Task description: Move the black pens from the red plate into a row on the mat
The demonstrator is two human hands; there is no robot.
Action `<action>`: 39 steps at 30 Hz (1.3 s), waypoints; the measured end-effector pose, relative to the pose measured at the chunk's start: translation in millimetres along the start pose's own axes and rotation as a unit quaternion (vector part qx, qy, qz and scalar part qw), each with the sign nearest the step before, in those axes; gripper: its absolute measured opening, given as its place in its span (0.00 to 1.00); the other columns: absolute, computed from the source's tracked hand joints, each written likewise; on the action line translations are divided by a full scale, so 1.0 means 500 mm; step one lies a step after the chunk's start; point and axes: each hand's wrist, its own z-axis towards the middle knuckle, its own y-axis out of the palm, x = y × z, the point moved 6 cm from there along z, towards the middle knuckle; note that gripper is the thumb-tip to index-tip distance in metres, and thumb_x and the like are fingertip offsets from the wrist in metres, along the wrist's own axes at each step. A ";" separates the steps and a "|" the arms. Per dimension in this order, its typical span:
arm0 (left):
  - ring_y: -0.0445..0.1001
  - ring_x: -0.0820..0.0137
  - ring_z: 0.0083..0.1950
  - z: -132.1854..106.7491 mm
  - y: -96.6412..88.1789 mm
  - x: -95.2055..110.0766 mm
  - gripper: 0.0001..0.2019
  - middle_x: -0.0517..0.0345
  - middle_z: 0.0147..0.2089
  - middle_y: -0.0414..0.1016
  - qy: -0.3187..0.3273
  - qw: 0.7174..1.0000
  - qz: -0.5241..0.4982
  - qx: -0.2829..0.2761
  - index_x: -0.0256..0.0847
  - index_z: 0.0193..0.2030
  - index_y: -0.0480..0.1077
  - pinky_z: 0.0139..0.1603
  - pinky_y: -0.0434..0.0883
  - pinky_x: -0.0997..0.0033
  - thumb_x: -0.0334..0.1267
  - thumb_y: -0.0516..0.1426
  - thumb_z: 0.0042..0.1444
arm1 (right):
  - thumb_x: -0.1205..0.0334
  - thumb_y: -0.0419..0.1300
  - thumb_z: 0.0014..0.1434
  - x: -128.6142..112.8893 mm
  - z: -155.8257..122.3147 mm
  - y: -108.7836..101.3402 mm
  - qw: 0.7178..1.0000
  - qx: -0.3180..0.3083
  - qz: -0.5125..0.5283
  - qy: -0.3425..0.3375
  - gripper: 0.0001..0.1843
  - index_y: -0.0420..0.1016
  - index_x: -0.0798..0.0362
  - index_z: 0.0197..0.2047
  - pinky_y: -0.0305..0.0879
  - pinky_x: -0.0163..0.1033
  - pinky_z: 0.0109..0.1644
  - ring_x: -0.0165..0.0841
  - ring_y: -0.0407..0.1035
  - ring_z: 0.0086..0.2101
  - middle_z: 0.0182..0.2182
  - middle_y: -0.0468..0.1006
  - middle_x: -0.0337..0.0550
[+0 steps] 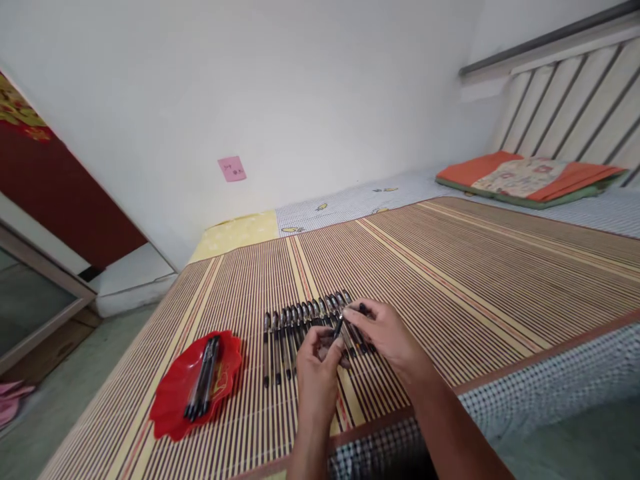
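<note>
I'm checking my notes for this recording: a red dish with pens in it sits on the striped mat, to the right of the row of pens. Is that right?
Not quite: in the head view, the red dish is to the left of the row of pens. It does sit on the striped mat with pens in it.

And here's a plain white wall [325, 100] filling the back of the room under soft, pale light, a small pink paper note [232, 169] stuck low on it! Over to the right, a dark grey rail [545, 41] slants above white upright slats [543, 107], with a folded orange, green and floral cloth [520, 179] lying before them. A brown-and-yellow striped mat [480, 280] spreads across the bed, checked fabric [345, 205] showing behind. Far left: a dark red panel [70, 190], a pale-framed glass pane [30, 293], greenish-grey floor [133, 333]!
</note>
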 end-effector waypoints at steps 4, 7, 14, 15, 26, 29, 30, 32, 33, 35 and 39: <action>0.68 0.73 0.28 -0.003 -0.011 0.012 0.07 0.65 0.25 0.67 0.034 0.997 0.061 0.028 0.40 0.36 0.71 0.29 0.68 0.76 0.39 0.63 0.53 | 0.51 0.65 0.54 -0.025 -0.004 0.019 0.998 0.015 -0.045 -0.042 0.13 0.76 0.53 0.29 0.56 0.33 0.27 0.28 0.62 0.24 0.22 0.70 0.36; 0.69 0.72 0.28 -0.006 -0.014 0.016 0.06 0.64 0.26 0.68 0.038 0.994 0.097 0.026 0.41 0.36 0.71 0.30 0.67 0.75 0.40 0.61 0.55 | 0.52 0.63 0.55 -0.032 -0.006 0.016 0.997 0.013 -0.052 -0.051 0.12 0.77 0.53 0.31 0.57 0.33 0.27 0.29 0.61 0.24 0.21 0.69 0.35; 0.68 0.70 0.30 -0.006 -0.001 0.011 0.13 0.60 0.28 0.68 0.038 0.990 0.124 -0.057 0.40 0.35 0.71 0.32 0.66 0.74 0.46 0.54 0.63 | 0.51 0.63 0.55 -0.030 -0.006 0.022 0.997 0.003 -0.059 -0.045 0.13 0.77 0.54 0.32 0.60 0.34 0.29 0.29 0.64 0.26 0.24 0.72 0.37; 0.67 0.71 0.28 -0.005 0.000 0.011 0.13 0.61 0.26 0.67 0.033 0.991 0.115 -0.067 0.40 0.34 0.71 0.30 0.64 0.74 0.46 0.54 0.64 | 0.51 0.63 0.55 -0.030 -0.006 0.023 0.997 -0.003 -0.056 -0.044 0.14 0.77 0.54 0.33 0.60 0.34 0.30 0.29 0.65 0.26 0.26 0.73 0.38; 0.64 0.77 0.25 0.013 -0.058 0.001 0.14 0.65 0.25 0.66 -0.042 0.998 -0.051 -0.001 0.40 0.35 0.69 0.26 0.61 0.80 0.49 0.60 0.59 | 0.64 0.52 0.61 0.090 0.116 -0.149 0.925 0.113 -0.362 0.036 0.21 0.78 0.56 0.54 0.67 0.37 0.43 0.37 0.75 0.41 0.43 0.81 0.52; 0.63 0.78 0.24 0.016 -0.058 -0.003 0.14 0.65 0.25 0.67 -0.048 0.996 -0.077 0.000 0.39 0.35 0.70 0.24 0.60 0.80 0.49 0.62 0.57 | 0.66 0.52 0.63 0.122 0.186 -0.138 0.866 0.071 -0.493 0.046 0.19 0.81 0.55 0.51 0.65 0.34 0.47 0.36 0.74 0.48 0.48 0.81 0.52; 0.63 0.78 0.24 0.017 -0.057 -0.003 0.15 0.65 0.25 0.67 -0.049 0.995 -0.082 -0.001 0.39 0.35 0.70 0.24 0.60 0.80 0.50 0.62 0.56 | 0.65 0.53 0.63 0.131 0.205 -0.131 0.857 0.063 -0.509 0.048 0.18 0.82 0.55 0.49 0.64 0.33 0.47 0.37 0.74 0.48 0.47 0.82 0.51; 0.64 0.79 0.23 0.017 -0.056 0.000 0.15 0.65 0.25 0.67 -0.052 0.994 -0.093 0.000 0.39 0.35 0.70 0.24 0.60 0.80 0.50 0.63 0.55 | 0.64 0.55 0.62 0.144 0.234 -0.119 0.848 0.061 -0.524 0.052 0.17 0.83 0.55 0.47 0.63 0.34 0.46 0.38 0.74 0.47 0.46 0.82 0.52; 0.64 0.79 0.23 0.017 -0.057 0.001 0.16 0.65 0.25 0.68 -0.054 0.994 -0.097 0.003 0.39 0.34 0.70 0.24 0.60 0.80 0.50 0.64 0.55 | 0.63 0.56 0.62 0.150 0.244 -0.114 0.843 0.061 -0.532 0.053 0.16 0.84 0.55 0.46 0.63 0.34 0.45 0.38 0.75 0.46 0.45 0.82 0.53; 0.64 0.79 0.23 0.018 -0.060 0.005 0.16 0.65 0.25 0.68 -0.055 0.993 -0.102 0.011 0.38 0.33 0.70 0.24 0.60 0.81 0.50 0.64 0.54 | 0.62 0.56 0.62 0.161 0.257 -0.108 0.834 0.057 -0.546 0.054 0.16 0.84 0.55 0.45 0.62 0.35 0.43 0.39 0.75 0.44 0.44 0.83 0.54; 0.64 0.79 0.23 0.021 -0.065 0.008 0.17 0.65 0.24 0.68 -0.055 0.993 -0.104 0.019 0.38 0.32 0.70 0.23 0.60 0.81 0.51 0.65 0.52 | 0.59 0.57 0.63 0.171 0.263 -0.114 0.825 0.051 -0.561 0.049 0.16 0.84 0.56 0.45 0.62 0.35 0.41 0.38 0.75 0.41 0.42 0.82 0.55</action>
